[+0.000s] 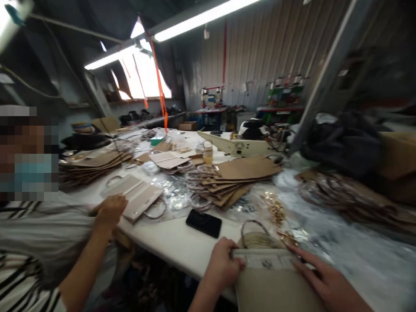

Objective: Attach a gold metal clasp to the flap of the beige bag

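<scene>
A beige handbag (276, 288) stands tilted in front of me at the table's edge, its lower part cut off by the frame. My left hand (225, 264) is closed on its upper left corner, thumb on the near face. At the upper right corner, my right hand (320, 273) has its fingers on either side of the bag's edge, the fingertips close to some gold metal fittings (286, 237). A thin curved handle (255, 223) rises behind the bag's top edge. Small dark marks show on the pale strip below that edge.
A black phone (203, 223) lies left of the bag. Gold hardware (274, 208) is heaped on plastic wrap. Stacked brown bag pieces (240, 173) lie beyond. At left, a co-worker's hand (112, 210) rests on another beige bag (136, 195). A jar (207, 151) stands farther back.
</scene>
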`<action>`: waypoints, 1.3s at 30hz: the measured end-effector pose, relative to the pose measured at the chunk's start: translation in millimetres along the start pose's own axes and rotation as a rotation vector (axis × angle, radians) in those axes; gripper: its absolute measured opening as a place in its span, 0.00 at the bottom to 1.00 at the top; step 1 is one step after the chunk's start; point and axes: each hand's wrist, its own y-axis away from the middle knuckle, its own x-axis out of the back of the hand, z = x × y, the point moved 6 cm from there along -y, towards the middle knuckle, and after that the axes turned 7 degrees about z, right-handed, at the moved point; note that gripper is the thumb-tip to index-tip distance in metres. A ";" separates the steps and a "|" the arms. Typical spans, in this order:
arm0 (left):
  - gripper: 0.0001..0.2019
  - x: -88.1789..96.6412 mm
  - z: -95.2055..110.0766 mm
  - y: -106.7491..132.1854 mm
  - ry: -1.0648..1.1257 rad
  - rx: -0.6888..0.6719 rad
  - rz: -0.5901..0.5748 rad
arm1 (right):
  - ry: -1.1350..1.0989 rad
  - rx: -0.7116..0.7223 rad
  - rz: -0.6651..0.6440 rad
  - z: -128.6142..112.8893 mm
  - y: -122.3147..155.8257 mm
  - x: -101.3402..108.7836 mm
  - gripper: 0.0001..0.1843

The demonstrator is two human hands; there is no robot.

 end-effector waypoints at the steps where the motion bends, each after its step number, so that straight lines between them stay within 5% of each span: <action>1: 0.14 -1.7 -0.7 -0.8 0.015 -0.022 -0.002 | 0.019 -0.024 -0.043 -0.1 3.6 6.1 0.25; 5: 0.10 5.5 -4.4 -2.5 0.053 -0.076 -0.039 | 0.044 -0.054 -0.140 -19.0 0.1 5.1 0.26; 10: 0.10 6.9 -0.8 -1.2 0.040 -0.064 -0.065 | 0.086 0.048 -0.014 -59.2 -45.0 14.9 0.20; 15: 0.10 5.3 1.4 -3.2 0.034 -0.062 -0.073 | 0.262 0.119 -0.159 -99.7 -116.1 -32.5 0.16; 18: 0.10 4.5 -0.7 -3.9 0.045 -0.056 -0.076 | 0.476 -0.015 -0.298 -99.2 -152.1 -74.6 0.13; 23: 0.11 2.1 -8.1 -4.9 0.064 -0.053 -0.050 | 0.644 -0.180 -0.281 -89.1 -181.0 -109.7 0.14; 32: 0.15 2.8 -10.2 0.4 0.027 -0.051 -0.047 | 0.663 -0.332 -0.292 -77.2 -182.7 -120.5 0.24; 39: 0.13 1.5 -13.4 -2.6 0.087 -0.047 -0.048 | 0.641 -0.297 -0.295 -71.2 -183.9 -117.9 0.15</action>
